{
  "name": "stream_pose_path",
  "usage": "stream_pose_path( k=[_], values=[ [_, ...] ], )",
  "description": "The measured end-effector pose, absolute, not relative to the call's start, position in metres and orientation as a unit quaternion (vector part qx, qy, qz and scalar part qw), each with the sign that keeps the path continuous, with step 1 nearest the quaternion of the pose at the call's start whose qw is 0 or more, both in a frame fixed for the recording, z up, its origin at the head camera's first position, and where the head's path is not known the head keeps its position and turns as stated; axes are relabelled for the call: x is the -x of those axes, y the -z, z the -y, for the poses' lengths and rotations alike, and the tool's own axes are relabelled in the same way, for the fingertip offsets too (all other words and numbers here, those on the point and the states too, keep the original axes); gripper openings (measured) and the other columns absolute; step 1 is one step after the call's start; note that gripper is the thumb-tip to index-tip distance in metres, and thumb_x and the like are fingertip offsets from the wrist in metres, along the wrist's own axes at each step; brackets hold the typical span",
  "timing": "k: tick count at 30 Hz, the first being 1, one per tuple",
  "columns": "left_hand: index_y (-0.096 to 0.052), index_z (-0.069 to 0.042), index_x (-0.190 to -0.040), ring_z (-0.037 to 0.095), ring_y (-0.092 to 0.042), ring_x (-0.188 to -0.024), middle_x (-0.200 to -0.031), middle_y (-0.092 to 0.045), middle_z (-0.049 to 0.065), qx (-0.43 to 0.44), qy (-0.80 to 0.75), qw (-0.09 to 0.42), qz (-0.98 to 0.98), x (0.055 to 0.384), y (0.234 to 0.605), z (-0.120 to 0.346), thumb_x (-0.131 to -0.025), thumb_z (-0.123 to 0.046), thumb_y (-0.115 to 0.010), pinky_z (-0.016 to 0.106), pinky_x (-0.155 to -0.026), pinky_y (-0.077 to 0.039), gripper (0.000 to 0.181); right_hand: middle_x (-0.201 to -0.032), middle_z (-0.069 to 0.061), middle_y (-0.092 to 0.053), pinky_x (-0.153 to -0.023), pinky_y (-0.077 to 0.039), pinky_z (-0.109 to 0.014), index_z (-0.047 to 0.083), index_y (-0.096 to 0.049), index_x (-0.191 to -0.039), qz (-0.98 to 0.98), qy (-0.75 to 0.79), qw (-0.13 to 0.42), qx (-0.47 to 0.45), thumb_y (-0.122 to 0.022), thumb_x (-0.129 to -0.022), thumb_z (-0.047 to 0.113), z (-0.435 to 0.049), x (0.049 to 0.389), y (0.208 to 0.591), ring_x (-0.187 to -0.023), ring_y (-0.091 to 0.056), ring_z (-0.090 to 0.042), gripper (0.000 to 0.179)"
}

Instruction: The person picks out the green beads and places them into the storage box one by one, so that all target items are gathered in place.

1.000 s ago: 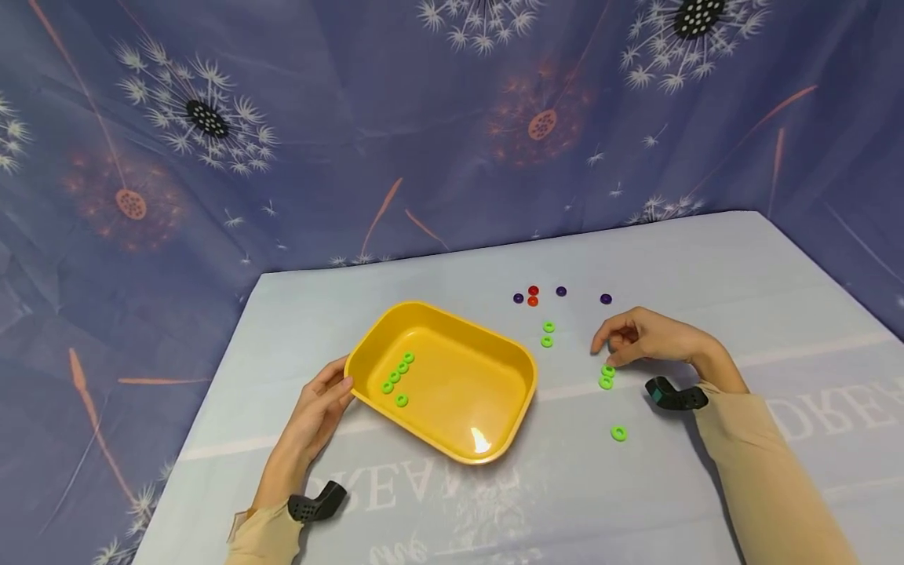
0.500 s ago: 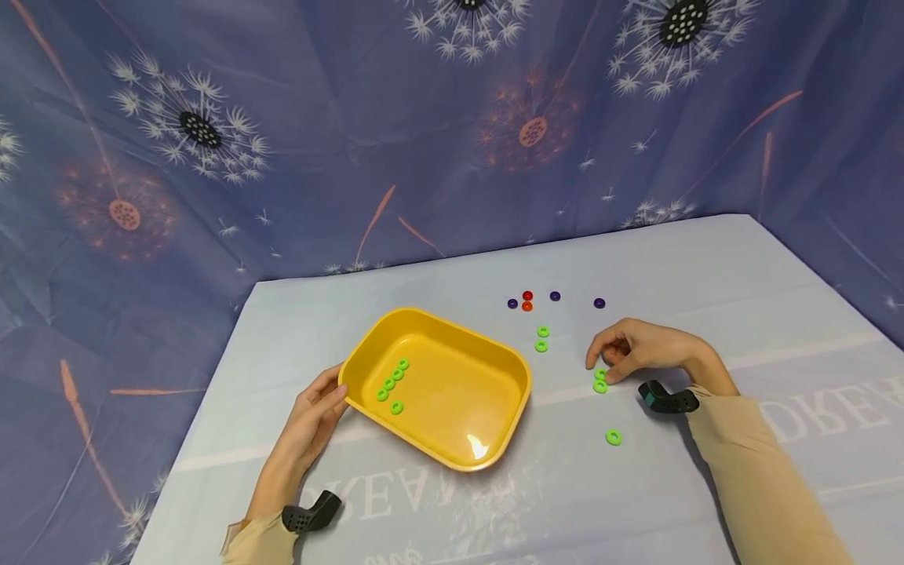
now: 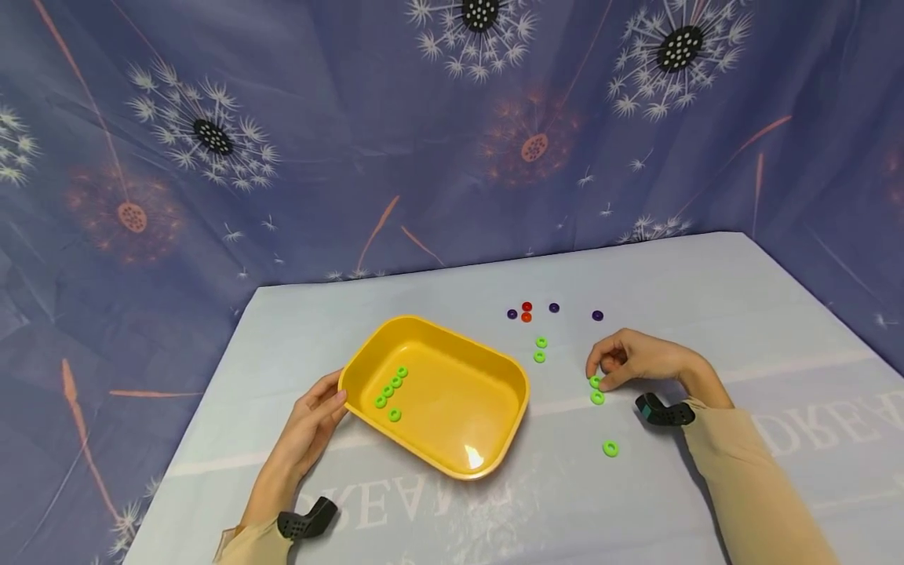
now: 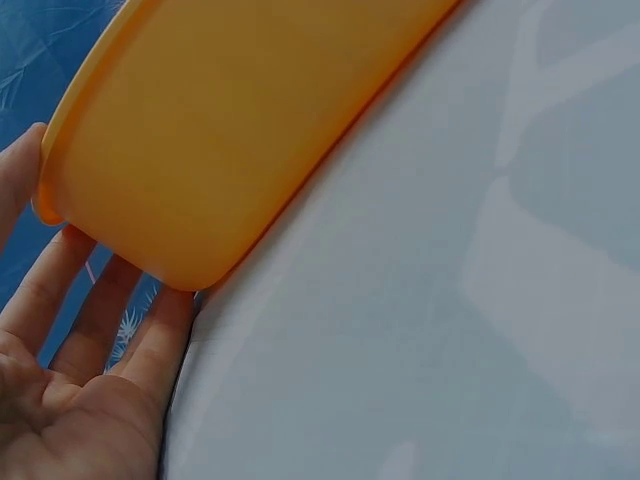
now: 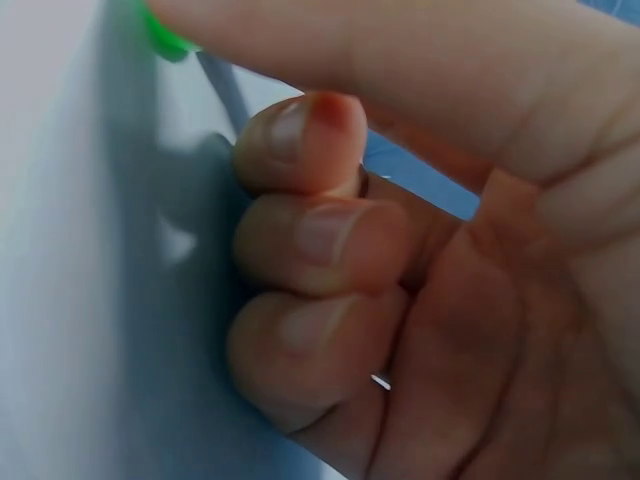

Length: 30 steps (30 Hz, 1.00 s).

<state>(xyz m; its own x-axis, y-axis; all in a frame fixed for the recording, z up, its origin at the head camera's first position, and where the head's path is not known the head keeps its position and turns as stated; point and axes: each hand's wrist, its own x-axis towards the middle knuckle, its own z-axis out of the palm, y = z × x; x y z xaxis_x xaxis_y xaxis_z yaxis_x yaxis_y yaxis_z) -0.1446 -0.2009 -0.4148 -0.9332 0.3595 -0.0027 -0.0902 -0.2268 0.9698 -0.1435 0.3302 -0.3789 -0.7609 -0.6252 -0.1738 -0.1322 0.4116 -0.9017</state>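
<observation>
Head view: we are seeing the left hand (image 3: 312,420) pinching the rim at the left corner of the yellow tub (image 3: 459,392). Five green rings (image 3: 388,391) are lying inside it — four lining up near its left wall, one sitting just apart from them. Right of the tub, the right hand (image 3: 644,359) is pinching a single ring (image 3: 595,382) between thumb and forefinger. A neighbouring ring (image 3: 598,398) is lying just beside that one, so we are judging that the fingertips could be knocking it astray. Two more rings (image 3: 540,357) and a lone ring (image 3: 610,448) are also lying right of the tub; dark beads (image 3: 554,308) and red beads (image 3: 526,307) are sitting farther off, beyond its right end.

Left wrist view: the thumb is resting on the tub's rim, fingers bracing its outer wall; too hard a press could be tipping the tub and sliding its rings.

Right wrist view: three fingers are lying curled, only a green sliver showing — we are not telling how firm the pinch is, and a weak one could be dropping the ring outside the tub.
</observation>
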Motion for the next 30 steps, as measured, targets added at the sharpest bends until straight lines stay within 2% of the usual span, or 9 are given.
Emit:
stream_pose_path(
  k=[7,13,18,30],
  values=[
    [-0.056,-0.01,-0.129,0.008,-0.059,-0.114,-0.127,-0.057,0.0,-0.103,-0.773,0.147,-0.608,0.143,0.4166,0.203,-0.102,-0.003,-0.049,0.022,-0.1,-0.049,0.029,-0.064,0.0,-0.041,-0.05,-0.03,-0.024,-0.008,-0.068,-0.098,-0.797,0.495,0.249,0.239,-0.075,-0.082,0.0,-0.3278,0.1422,0.3827,-0.058,-0.037,-0.003,0.019],
    [-0.054,-0.006,-0.131,0.01,-0.059,-0.115,-0.128,-0.056,0.002,-0.106,-0.77,0.139,-0.614,0.1439,0.4138,0.2015,-0.102,-0.003,-0.049,0.022,-0.1,-0.05,0.03,-0.064,0.0,-0.04,-0.05,-0.029,-0.025,-0.006,-0.068,-0.098,-0.802,0.494,0.245,0.232,-0.075,-0.083,0.001,-0.3287,0.1433,0.3805,-0.057,-0.035,-0.004,0.018],
    [-0.053,-0.003,-0.132,0.011,-0.059,-0.115,-0.127,-0.057,0.003,-0.12,-0.773,0.141,-0.607,0.1456,0.4106,0.2001,-0.102,-0.003,-0.049,0.023,-0.1,-0.049,0.031,-0.062,-0.005,-0.037,-0.048,-0.028,-0.028,-0.008,-0.068,-0.098,-0.796,0.502,0.239,0.241,-0.074,-0.084,0.0,-0.331,0.1423,0.3795,-0.056,-0.034,-0.007,0.017],
    [-0.057,-0.009,-0.13,0.01,-0.059,-0.113,-0.126,-0.057,0.002,-0.108,-0.779,0.145,-0.6,0.1462,0.4108,0.202,-0.101,-0.003,-0.051,0.022,-0.099,-0.05,0.03,-0.061,-0.012,-0.037,-0.047,-0.027,-0.028,-0.01,-0.066,-0.098,-0.789,0.508,0.239,0.249,-0.073,-0.084,-0.002,-0.3282,0.1436,0.38,-0.055,-0.034,-0.006,0.017]
  ],
)
